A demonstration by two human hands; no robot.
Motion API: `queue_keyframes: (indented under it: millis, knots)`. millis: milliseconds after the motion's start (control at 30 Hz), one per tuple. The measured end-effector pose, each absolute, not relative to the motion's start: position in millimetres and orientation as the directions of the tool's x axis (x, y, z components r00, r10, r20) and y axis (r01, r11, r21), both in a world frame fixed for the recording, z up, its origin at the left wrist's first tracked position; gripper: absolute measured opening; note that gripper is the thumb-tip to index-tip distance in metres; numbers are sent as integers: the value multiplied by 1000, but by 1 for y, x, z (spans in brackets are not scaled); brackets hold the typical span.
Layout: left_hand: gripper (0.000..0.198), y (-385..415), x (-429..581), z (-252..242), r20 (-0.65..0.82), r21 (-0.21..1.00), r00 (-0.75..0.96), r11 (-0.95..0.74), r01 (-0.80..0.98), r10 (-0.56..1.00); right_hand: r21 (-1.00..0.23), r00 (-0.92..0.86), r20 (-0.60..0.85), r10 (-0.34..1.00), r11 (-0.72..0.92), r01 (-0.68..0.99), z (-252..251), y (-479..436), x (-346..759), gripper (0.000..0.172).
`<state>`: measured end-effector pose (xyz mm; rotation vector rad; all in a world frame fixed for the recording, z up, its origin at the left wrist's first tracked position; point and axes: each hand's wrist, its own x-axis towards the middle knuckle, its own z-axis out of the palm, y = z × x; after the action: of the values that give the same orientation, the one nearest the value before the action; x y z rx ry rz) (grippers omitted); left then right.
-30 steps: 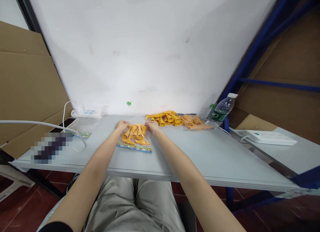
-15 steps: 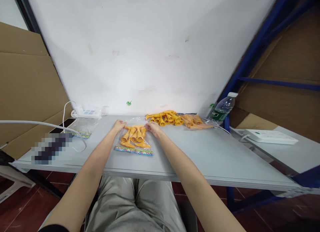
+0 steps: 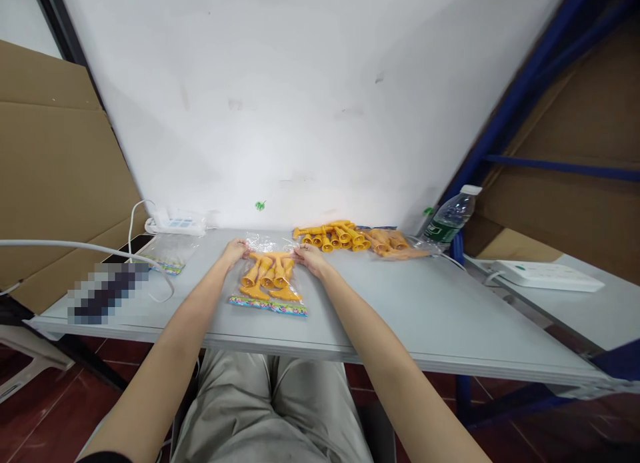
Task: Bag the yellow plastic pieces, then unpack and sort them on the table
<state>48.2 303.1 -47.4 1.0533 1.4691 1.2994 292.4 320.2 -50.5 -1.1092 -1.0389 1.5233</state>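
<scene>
A clear plastic bag (image 3: 245, 293) with a colourful printed strip along its near edge lies on the table in front of me. Inside it are several orange-yellow plastic pieces (image 3: 267, 274) with flared, horn-like ends. My left hand (image 3: 236, 252) pinches the bag's far left side. At the opposite side, my right hand (image 3: 310, 258) grips the bag's far right edge, close to the pieces. The fingertips of both hands are partly hidden. Beyond my right hand, a loose pile of similar yellow pieces (image 3: 333, 237) rests against the white panel.
Right of the pile lies another filled bag (image 3: 393, 243), beside a leaning water bottle (image 3: 450, 218). Flat clear bags (image 3: 173, 252) lie at left near a white power strip (image 3: 177, 225) and a loose cable (image 3: 167, 283). Cardboard (image 3: 50, 170) stands at the left.
The far end of the bag looks more spread out between my hands. Both hands keep hold of it in nearly the same place, and the view has shifted slightly.
</scene>
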Motion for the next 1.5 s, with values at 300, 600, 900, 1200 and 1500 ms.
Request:
queue_keyframes:
  millis: [300,600,900,1200,1500]
  knots:
    - [23,301,40,-48,-27,1000,-152,28,7,988,-970,-170,-98,981,-132,-204,-52,319,296,16]
    - [6,302,45,-54,27,989,-190,1,147,981,-998,-254,11,967,25,50,-55,329,301,18]
    - [16,297,43,-45,3,985,-113,17,172,994,-782,-422,50,905,298,548,-32,338,310,20]
    - [16,294,58,-42,22,992,-157,-2,127,987,-873,-371,8,928,188,450,-37,339,302,34]
    - [12,301,78,-20,172,984,-122,-164,66,978,-931,-656,-254,710,3,364,-6,321,312,37]
